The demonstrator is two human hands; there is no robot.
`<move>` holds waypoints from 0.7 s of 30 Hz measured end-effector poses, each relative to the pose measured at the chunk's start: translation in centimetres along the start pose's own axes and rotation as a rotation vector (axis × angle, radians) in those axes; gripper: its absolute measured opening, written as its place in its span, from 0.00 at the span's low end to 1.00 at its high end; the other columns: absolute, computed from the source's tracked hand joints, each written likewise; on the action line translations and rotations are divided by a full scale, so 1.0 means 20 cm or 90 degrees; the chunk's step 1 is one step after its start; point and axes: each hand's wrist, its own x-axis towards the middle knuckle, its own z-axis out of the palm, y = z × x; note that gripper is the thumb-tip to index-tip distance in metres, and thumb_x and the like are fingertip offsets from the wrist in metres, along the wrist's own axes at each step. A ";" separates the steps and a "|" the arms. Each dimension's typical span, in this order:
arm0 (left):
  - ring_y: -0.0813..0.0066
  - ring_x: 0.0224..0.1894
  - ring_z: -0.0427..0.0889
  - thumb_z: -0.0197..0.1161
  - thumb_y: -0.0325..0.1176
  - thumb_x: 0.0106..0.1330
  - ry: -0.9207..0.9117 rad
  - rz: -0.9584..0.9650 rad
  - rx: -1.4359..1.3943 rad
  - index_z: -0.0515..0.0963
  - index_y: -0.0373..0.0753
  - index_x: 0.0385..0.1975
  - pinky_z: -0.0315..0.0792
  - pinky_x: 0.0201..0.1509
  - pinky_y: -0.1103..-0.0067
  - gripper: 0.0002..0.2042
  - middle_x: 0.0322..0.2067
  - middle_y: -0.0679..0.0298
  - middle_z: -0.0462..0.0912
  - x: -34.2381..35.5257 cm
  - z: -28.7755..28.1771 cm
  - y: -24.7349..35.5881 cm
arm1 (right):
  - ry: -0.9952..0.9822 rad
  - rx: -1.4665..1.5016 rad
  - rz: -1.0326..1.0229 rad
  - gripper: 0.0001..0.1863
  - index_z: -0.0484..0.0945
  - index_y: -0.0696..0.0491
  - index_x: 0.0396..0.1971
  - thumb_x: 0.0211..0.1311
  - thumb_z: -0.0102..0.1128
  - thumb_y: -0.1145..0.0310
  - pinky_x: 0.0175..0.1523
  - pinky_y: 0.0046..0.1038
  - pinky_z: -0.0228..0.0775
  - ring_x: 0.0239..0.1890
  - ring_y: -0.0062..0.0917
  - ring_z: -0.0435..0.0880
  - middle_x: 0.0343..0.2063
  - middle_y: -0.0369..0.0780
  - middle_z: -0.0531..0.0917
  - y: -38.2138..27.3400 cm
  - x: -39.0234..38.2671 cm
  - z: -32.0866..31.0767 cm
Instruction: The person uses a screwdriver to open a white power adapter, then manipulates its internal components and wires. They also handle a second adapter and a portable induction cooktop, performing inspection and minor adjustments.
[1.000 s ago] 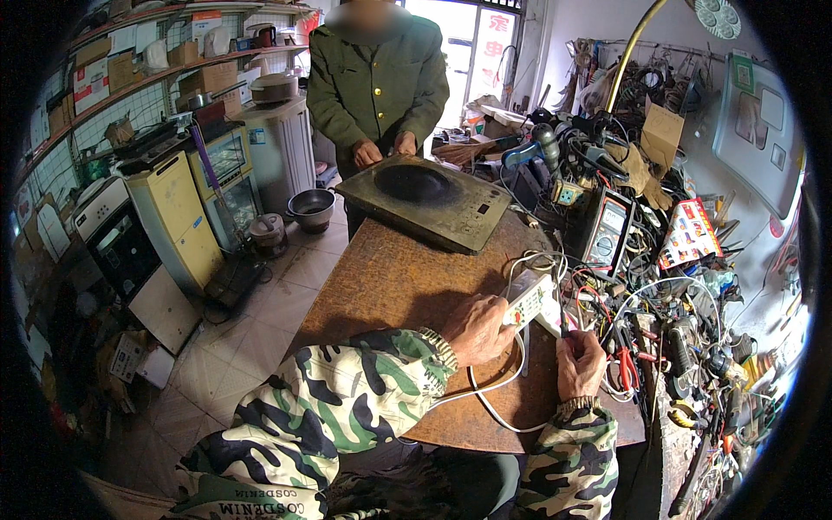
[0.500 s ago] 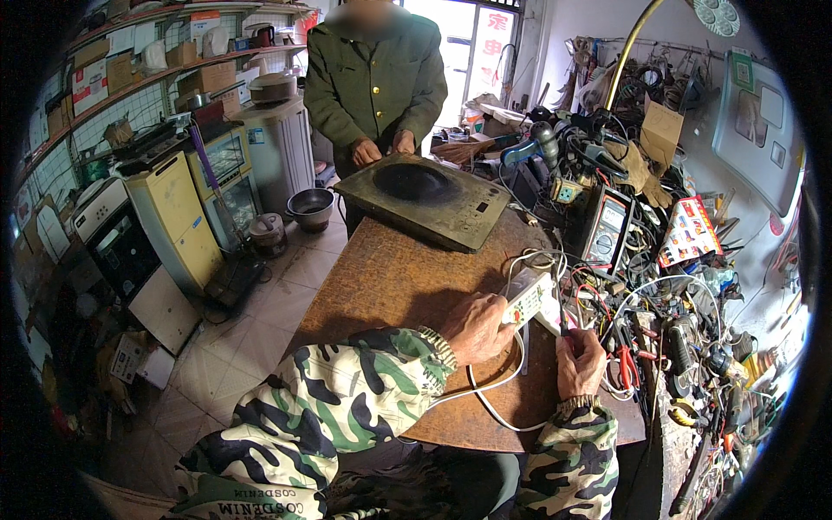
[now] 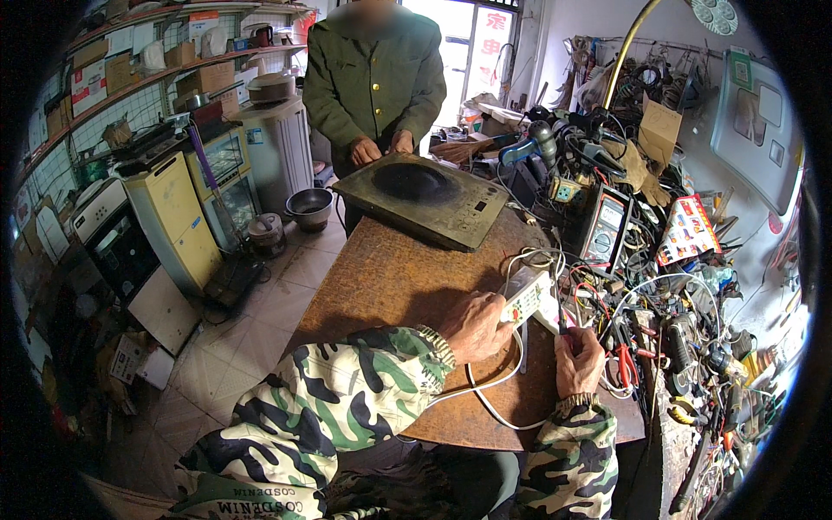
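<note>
Clearly, a dark pot (image 3: 309, 208) sits on the floor (image 3: 288, 270) left of centre. At upper centre, a co-worker's hands (image 3: 366, 152) rest at the far edge of a flat dark cooktop (image 3: 444, 212), probably steadying its overhanging corner. Just right of mid-frame, the left hand (image 3: 475, 328) grips the near end of a white power strip (image 3: 529, 295), seemingly so it cannot slide on the table (image 3: 368, 286); beside it, the right hand (image 3: 579, 362) pinches a slim dark object (image 3: 563, 322), too small to identify, presumably for fine control. Further right, a meter (image 3: 606, 230) stands tilted among clutter (image 3: 676, 299), perhaps for easy reading
</note>
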 end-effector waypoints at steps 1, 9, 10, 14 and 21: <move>0.45 0.38 0.80 0.64 0.37 0.63 0.005 0.009 0.004 0.73 0.28 0.35 0.74 0.42 0.58 0.15 0.34 0.43 0.80 0.00 0.01 -0.01 | -0.002 0.001 -0.001 0.12 0.79 0.63 0.37 0.58 0.67 0.69 0.42 0.28 0.75 0.33 0.25 0.83 0.30 0.43 0.85 -0.01 0.00 0.00; 0.39 0.38 0.78 0.67 0.38 0.62 -0.004 -0.022 -0.023 0.70 0.30 0.33 0.72 0.40 0.56 0.16 0.33 0.42 0.79 0.00 0.01 0.01 | 0.003 -0.017 0.003 0.13 0.80 0.63 0.38 0.57 0.68 0.69 0.42 0.30 0.76 0.33 0.29 0.86 0.30 0.46 0.87 -0.01 0.00 -0.01; 0.40 0.38 0.78 0.68 0.38 0.62 -0.005 -0.021 -0.025 0.70 0.30 0.33 0.72 0.41 0.56 0.16 0.33 0.42 0.79 0.00 0.01 0.01 | 0.009 -0.018 0.002 0.14 0.81 0.63 0.38 0.57 0.69 0.69 0.42 0.30 0.77 0.33 0.31 0.87 0.30 0.47 0.87 -0.01 0.00 -0.01; 0.41 0.38 0.79 0.68 0.35 0.59 0.050 0.009 -0.050 0.72 0.31 0.33 0.72 0.40 0.57 0.15 0.33 0.43 0.79 0.00 0.07 -0.03 | 0.007 0.014 -0.015 0.13 0.80 0.63 0.36 0.56 0.67 0.69 0.40 0.29 0.75 0.31 0.28 0.83 0.29 0.45 0.85 -0.03 0.00 -0.02; 0.48 0.33 0.82 0.65 0.36 0.62 0.025 -0.046 -0.057 0.74 0.32 0.34 0.74 0.37 0.61 0.12 0.29 0.46 0.80 0.01 0.02 -0.03 | 0.054 -0.002 -0.054 0.11 0.80 0.62 0.37 0.59 0.64 0.70 0.37 0.26 0.71 0.28 0.23 0.79 0.25 0.43 0.84 0.04 0.01 0.01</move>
